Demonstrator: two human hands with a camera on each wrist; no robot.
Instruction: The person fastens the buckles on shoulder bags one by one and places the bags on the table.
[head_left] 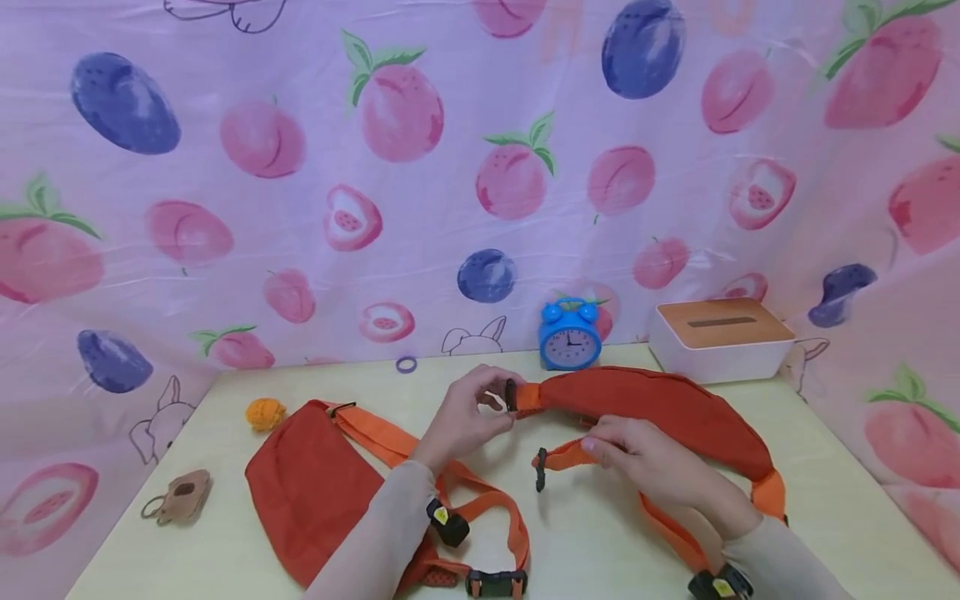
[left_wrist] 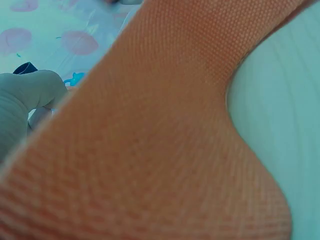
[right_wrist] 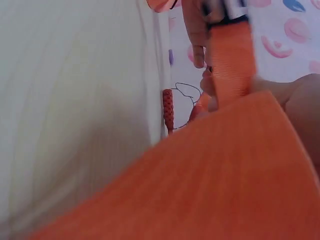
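A red waist bag point(head_left: 660, 404) with orange straps lies at the right of the table. My left hand point(head_left: 468, 417) pinches the black buckle point(head_left: 511, 395) at the bag's left end. With thumb and fingers my right hand point(head_left: 648, 462) grips the loose orange strap point(head_left: 567, 456), just behind its black buckle end point(head_left: 541, 470). The two buckle halves are apart. Under my left forearm lies a second red bag point(head_left: 311, 487), its strap joined at a black buckle point(head_left: 497, 583). Orange webbing point(left_wrist: 150, 130) fills much of the left wrist view; a strap point(right_wrist: 220, 175) blocks the lower right wrist view.
At the back stand a blue alarm clock point(head_left: 571, 337) and a white tissue box point(head_left: 720, 346) with a wooden lid. A purple ring point(head_left: 406, 364) lies near the back edge. On the left are an orange yarn ball point(head_left: 266, 414) and a brown keychain pouch point(head_left: 183, 497).
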